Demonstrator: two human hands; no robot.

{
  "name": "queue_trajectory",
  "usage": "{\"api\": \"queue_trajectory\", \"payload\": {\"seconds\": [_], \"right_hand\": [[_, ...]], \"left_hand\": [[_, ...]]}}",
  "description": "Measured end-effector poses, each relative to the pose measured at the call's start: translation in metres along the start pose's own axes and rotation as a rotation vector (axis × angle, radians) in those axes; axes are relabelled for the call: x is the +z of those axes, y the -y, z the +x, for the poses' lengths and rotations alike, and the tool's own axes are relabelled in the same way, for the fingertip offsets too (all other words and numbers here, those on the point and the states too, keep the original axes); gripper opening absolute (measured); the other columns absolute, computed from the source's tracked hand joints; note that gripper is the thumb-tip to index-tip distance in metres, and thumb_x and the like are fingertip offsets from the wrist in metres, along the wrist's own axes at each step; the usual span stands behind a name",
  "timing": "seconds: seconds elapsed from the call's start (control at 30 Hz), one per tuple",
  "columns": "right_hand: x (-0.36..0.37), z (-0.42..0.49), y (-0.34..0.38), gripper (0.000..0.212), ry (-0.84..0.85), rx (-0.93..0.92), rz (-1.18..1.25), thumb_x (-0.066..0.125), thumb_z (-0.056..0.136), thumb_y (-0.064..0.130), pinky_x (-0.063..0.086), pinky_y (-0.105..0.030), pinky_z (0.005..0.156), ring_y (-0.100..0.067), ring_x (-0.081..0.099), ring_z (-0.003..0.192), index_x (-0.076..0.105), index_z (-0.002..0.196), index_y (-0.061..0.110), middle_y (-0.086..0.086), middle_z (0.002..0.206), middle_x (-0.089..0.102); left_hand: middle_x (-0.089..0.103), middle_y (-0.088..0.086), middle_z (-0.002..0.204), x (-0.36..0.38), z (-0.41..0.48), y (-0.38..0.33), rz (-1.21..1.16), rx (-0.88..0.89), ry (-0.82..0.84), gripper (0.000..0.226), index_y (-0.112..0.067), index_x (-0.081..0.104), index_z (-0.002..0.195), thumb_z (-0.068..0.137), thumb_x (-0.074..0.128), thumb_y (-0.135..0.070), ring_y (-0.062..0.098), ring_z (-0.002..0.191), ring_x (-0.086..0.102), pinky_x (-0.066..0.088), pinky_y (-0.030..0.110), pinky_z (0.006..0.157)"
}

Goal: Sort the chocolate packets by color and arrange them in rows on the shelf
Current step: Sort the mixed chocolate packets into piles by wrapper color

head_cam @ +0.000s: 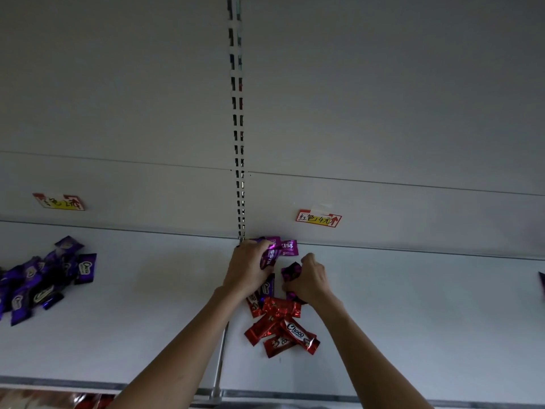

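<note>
Packets in a red heap (280, 324) lie nearest the shelf's (413, 320) front edge, just right of its middle seam. Beyond them both hands work in a mixed cluster. The left hand (249, 268) has its fingers curled round a magenta packet (269, 256), and the right hand (311, 280) grips a dark purple packet (290, 271) in curled fingers. A Choco packet (267, 286) in purple lies between the hands, touching the red heap. Further back a KISS packet (288, 247) rests at the shelf's back edge, below the red label (318, 219). A purple pile (41, 281) sits well apart toward the left edge.

Foil is probably slick, so either crumpled grip could let go and drop a packet back among the reds. Magenta and purple look alike in this dim light, which invites a mis-sort. Both forearms pass over the red heap, and a careless pull-back could sweep packets off the front edge.
</note>
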State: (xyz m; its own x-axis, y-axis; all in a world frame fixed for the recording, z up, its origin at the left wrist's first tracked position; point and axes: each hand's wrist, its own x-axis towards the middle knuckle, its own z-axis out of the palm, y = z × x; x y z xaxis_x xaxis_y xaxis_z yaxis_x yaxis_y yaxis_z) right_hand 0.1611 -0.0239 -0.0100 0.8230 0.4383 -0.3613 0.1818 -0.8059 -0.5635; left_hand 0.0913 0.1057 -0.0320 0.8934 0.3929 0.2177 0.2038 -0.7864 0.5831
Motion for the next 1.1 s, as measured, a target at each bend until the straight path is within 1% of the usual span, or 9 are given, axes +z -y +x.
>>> {"api": "queue_trajectory", "payload": {"seconds": [0.13,0.37,0.5,0.67,0.73,0.8,0.9,1.0,1.1], "right_hand": [[-0.003,0.002,-0.007,0.019,-0.089,-0.098,-0.085,0.056,0.087,0.013,0.035,-0.024,0.063,-0.018,0.046,0.082,0.054,0.104,0.004,-0.012,0.103,0.056],[-0.012,0.002,-0.011,0.016,-0.156,-0.171,0.086,0.051,0.087,0.009,0.038,-0.025,0.053,-0.021,0.052,0.073,0.056,0.103,0.009,-0.007,0.088,0.058],[-0.016,0.002,-0.006,0.030,-0.176,-0.258,0.087,0.054,0.081,0.000,0.045,-0.032,0.070,-0.023,0.055,0.087,0.058,0.109,0.010,-0.010,0.104,0.062],[-0.015,0.009,0.003,0.057,-0.034,-0.367,-0.061,0.047,0.085,-0.001,0.041,-0.026,0.084,-0.024,0.050,0.117,0.042,0.135,0.025,-0.004,0.131,0.055],[-0.012,0.010,0.002,0.055,0.012,-0.374,-0.161,0.046,0.088,0.003,0.042,-0.029,0.089,-0.025,0.048,0.120,0.039,0.138,0.025,-0.004,0.135,0.051],[-0.011,0.009,-0.002,0.051,-0.035,-0.352,-0.189,0.047,0.088,0.005,0.045,-0.030,0.085,-0.024,0.050,0.117,0.042,0.136,0.022,-0.004,0.133,0.051],[-0.012,0.010,-0.006,0.043,-0.104,-0.300,-0.262,0.052,0.086,0.009,0.041,-0.027,0.068,-0.025,0.055,0.102,0.050,0.128,0.019,-0.008,0.115,0.055],[-0.013,0.010,-0.012,0.035,-0.118,-0.275,-0.227,0.058,0.083,0.010,0.037,-0.025,0.064,-0.024,0.054,0.092,0.056,0.118,0.015,-0.009,0.110,0.052],[-0.012,0.008,-0.017,0.028,-0.110,-0.258,-0.173,0.058,0.083,0.008,0.036,-0.025,0.062,-0.021,0.051,0.082,0.058,0.111,0.010,-0.010,0.105,0.055]], "left_hand": [[0.055,0.002,0.128,0.001,0.007,0.002,0.131,0.044,0.140,0.065,-0.022,0.038,0.136,0.079,0.068,-0.031,0.021,0.121,0.046,0.035,0.037,0.102],[0.057,0.007,0.123,-0.006,-0.003,0.001,0.148,0.053,0.204,0.065,-0.021,0.036,0.135,0.079,0.069,-0.029,0.022,0.113,0.053,0.041,0.033,0.097],[0.060,0.008,0.117,-0.010,-0.009,-0.003,-0.044,-0.016,0.356,0.074,-0.026,0.026,0.140,0.080,0.067,-0.016,0.021,0.101,0.060,0.050,0.029,0.083],[0.062,0.004,0.109,-0.018,-0.015,0.000,-0.110,-0.081,0.246,0.077,-0.019,0.027,0.138,0.076,0.073,-0.022,0.017,0.098,0.060,0.048,0.029,0.082],[0.064,0.003,0.107,-0.021,-0.016,0.003,-0.188,-0.172,0.207,0.082,-0.017,0.025,0.140,0.076,0.074,-0.025,0.017,0.098,0.061,0.049,0.029,0.082],[0.064,0.002,0.105,-0.025,-0.017,0.006,-0.267,-0.247,0.189,0.089,-0.016,0.015,0.145,0.078,0.072,-0.025,0.015,0.095,0.061,0.047,0.018,0.075],[0.064,0.002,0.102,-0.031,-0.020,0.005,-0.312,-0.266,0.172,0.082,-0.018,0.017,0.145,0.081,0.069,-0.016,0.012,0.095,0.059,0.037,-0.001,0.059],[0.065,-0.001,0.091,-0.027,-0.020,0.000,-0.332,-0.228,0.126,0.066,-0.019,0.032,0.139,0.083,0.066,-0.014,0.007,0.084,0.061,0.042,0.004,0.058],[0.063,-0.009,0.081,-0.019,-0.018,-0.006,-0.355,-0.205,0.105,0.036,-0.016,0.053,0.116,0.082,0.067,-0.016,0.006,0.074,0.062,0.049,0.012,0.060]]}}
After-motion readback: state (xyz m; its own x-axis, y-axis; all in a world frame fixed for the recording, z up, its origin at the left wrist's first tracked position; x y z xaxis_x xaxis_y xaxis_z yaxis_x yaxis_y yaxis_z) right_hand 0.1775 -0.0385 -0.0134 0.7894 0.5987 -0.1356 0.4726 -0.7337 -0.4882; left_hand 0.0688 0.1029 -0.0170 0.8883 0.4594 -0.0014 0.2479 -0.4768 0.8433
